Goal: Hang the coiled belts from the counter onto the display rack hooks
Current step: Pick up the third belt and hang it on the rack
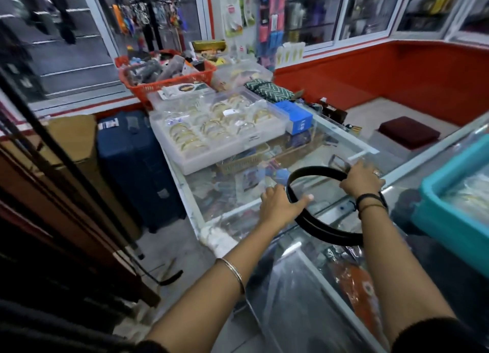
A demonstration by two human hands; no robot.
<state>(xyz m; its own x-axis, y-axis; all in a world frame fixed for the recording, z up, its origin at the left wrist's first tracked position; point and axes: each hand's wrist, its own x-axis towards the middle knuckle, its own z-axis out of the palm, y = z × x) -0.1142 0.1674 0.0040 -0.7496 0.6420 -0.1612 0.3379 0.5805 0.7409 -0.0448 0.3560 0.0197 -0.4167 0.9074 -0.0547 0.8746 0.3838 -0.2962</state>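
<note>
A black belt (315, 172) forms one wide loop above the glass counter (341, 141), held between both hands. My left hand (279, 206) pinches the loop's near left side. My right hand (361, 179) grips the far right side, close to a metal buckle (339, 162) that shows just beyond the fingers. The loop's lower part (325, 231) sags toward me, under my right forearm. Dark straps (39, 130) hang at the left edge; I cannot make out the rack hooks.
A clear tray of gold bangles (211, 125) and a red basket (169, 72) sit on the counter's far end, with a blue box (295, 116). A teal bin (455, 207) stands at right. A navy suitcase (137, 165) stands on the floor at left.
</note>
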